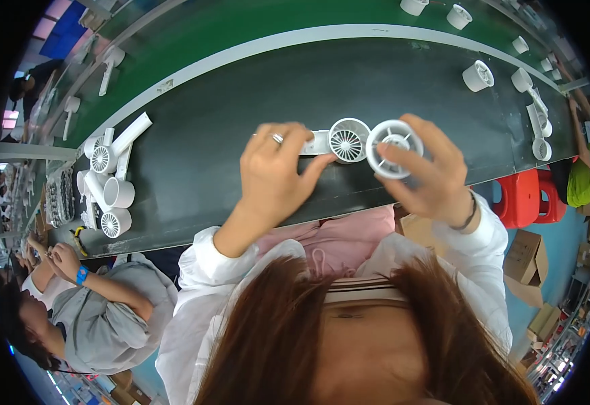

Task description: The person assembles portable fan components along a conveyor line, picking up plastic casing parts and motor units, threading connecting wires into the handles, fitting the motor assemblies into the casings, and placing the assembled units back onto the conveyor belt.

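My left hand (273, 169), a ring on one finger, is closed on the handle of a white handheld fan housing (349, 142) lying on the dark work surface. Its round head, with a spoked grille inside, points to the right. My right hand (440, 174) grips a white round fan part (395, 126) with a ring rim, spokes and a central hub. Fingers reach across its face and the thumb lies near its lower side. The part is held just right of the housing's head; whether the two touch I cannot tell.
More white fan housings (118, 192) are piled on the left of the dark bench (241, 88). A white cup-shaped part (477, 75) and further housings (541, 148) stand at right. Beyond a white rail runs a green belt (295, 15). A co-worker (109, 317) sits at left; red stools (518, 199) stand at right.
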### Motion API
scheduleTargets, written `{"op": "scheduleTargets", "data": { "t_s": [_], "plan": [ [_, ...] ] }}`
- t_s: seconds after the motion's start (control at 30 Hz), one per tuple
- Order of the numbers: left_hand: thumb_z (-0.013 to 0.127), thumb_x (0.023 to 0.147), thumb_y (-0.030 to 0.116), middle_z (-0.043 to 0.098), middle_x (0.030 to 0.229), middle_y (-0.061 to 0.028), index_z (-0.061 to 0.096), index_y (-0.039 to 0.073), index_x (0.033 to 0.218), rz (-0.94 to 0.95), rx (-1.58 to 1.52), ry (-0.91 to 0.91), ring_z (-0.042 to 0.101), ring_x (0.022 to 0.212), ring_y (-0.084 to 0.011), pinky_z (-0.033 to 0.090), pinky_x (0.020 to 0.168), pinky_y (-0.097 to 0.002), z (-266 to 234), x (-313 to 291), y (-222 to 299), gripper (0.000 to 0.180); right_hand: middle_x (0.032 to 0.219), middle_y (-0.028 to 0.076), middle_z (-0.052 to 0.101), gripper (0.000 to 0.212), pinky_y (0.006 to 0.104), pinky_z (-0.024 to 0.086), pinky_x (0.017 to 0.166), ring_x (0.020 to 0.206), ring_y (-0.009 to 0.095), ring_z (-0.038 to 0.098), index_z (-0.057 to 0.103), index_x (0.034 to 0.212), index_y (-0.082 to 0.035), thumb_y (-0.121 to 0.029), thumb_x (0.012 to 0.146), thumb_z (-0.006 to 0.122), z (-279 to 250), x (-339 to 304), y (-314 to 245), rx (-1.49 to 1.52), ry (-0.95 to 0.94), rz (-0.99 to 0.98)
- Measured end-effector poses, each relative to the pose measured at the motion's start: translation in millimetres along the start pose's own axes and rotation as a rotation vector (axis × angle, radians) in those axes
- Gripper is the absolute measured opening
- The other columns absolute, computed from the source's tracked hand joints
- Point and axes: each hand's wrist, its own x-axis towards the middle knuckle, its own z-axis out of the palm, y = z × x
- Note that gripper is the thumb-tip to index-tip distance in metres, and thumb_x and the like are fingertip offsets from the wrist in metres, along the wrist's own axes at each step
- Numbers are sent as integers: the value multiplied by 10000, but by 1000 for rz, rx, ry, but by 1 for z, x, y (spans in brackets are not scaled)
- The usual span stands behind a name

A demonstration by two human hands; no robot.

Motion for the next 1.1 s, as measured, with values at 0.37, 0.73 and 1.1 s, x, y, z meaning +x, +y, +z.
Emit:
{"op": "scheduleTargets", "data": {
  "t_s": [0.37,0.73,1.1],
  "plan": [
    [784,616,88,675,937,-67,663,87,927,118,40,-186,570,1034,-292,383,903,-439,1,-4,-26,334,1122,231,561,397,406,513,752,927,376,597,668,957,-64,-23,573,759,6,22,10,-33,-292,-59],
    [772,636,85,668,940,-62,678,104,905,82,-2,-174,565,1036,-274,374,913,-453,9,-10,-21,285,1149,228,537,317,412,482,845,980,379,563,644,911,-26,-38,605,726,11,53,7,-110,-589,-224],
    [653,749,107,674,825,-83,683,45,752,-155,-303,-228,611,848,-276,386,827,-410,27,-11,-19,69,1114,238,583,337,395,495,833,953,396,596,669,930,-29,-28,603,751,14,55,12,83,-556,-131]
  ]
}}
